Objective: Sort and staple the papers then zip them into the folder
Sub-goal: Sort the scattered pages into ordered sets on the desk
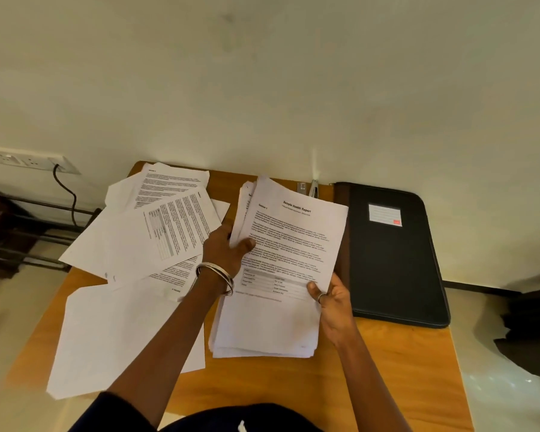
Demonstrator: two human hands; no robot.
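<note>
A sheaf of printed papers (296, 241) headed "Sample Health Report" is lifted above the wooden table (396, 369). My left hand (228, 247) grips its left edge, thumb on top. My right hand (331, 304) pinches its lower right corner. Under it lies a neat white stack (265, 332). Loose printed sheets (156, 232) are spread over the table's left half, and blank-side sheets (113, 338) hang past the left edge. A black zip folder (393, 257) lies closed at the right. A silver stapler (313, 188) sits by the wall, partly hidden by the sheaf.
The table stands against a pale wall (293, 88). A wall socket (28, 162) with a dark cable (66, 194) is at the left, above a dark metal rack (19, 232). Pale floor shows on both sides of the table.
</note>
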